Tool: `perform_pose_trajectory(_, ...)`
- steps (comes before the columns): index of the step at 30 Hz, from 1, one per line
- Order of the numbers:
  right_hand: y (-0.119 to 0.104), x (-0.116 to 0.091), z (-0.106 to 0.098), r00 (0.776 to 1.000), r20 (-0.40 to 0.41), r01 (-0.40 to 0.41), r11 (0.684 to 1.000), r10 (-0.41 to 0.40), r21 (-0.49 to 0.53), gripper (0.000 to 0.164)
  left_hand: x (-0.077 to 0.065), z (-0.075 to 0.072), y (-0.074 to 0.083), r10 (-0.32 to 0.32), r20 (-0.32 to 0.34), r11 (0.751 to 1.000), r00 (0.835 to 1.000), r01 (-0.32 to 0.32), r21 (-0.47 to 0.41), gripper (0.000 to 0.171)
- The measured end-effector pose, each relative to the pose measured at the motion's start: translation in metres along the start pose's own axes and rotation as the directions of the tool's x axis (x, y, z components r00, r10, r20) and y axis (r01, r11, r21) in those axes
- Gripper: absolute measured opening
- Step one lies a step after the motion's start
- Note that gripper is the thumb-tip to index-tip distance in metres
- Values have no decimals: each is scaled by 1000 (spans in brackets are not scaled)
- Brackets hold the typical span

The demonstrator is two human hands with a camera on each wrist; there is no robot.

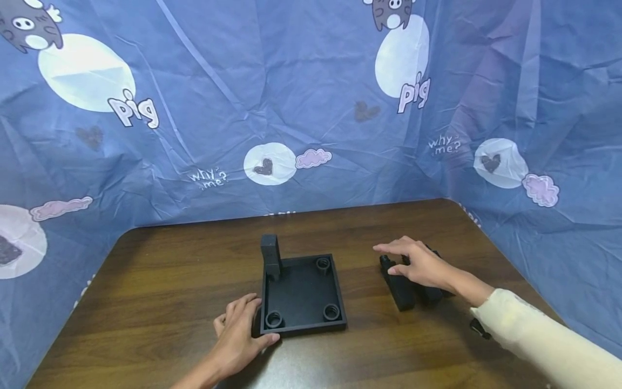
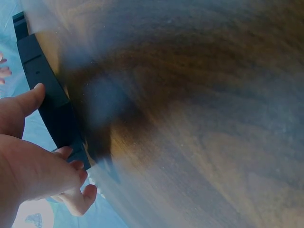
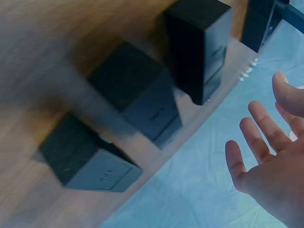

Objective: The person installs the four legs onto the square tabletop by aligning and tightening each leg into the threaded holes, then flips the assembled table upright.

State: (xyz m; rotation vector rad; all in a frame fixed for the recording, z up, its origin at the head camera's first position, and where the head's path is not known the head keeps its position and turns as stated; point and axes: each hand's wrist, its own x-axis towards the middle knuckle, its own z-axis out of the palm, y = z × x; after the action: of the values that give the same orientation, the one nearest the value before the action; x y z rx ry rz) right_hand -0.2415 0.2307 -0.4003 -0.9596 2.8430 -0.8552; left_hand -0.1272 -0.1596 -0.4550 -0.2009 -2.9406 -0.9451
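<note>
A black square tray lies on the table with threaded round sockets at three corners. At its back left corner a black post stands upright. My left hand grips the front left corner, thumb on the front wall and fingers along the left side; the left wrist view shows the thumb against that wall. My right hand hovers over loose black posts, fingers spread and holding nothing. One post lies with its threaded end toward the back; others are partly hidden under the hand.
Near the right sleeve a small part of a black piece shows. In the right wrist view, three black blocks lie side by side. A blue printed cloth hangs behind and right of the wooden table.
</note>
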Motion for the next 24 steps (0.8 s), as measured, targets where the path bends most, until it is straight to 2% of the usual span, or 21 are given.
perform_pose_trajectory(8,8,-19,2,998,54,19,999,-17,-35,57,0,1,-1,8,-6,1000,1000,-8,-1,74)
perform_pose_trajectory(13,11,-27,2,996,65,63,990,-55,-125,58,0,0,-1,10,-7,1000,1000,-10,-3,74)
perform_pose_trajectory(18,13,-32,0,987,86,155,943,-135,-295,63,0,0,0,15,-8,1000,1000,-15,3,74)
perform_pose_trajectory(24,12,-39,-1,959,212,262,878,-190,-401,74,0,1,0,24,-15,1000,1000,-24,-2,73)
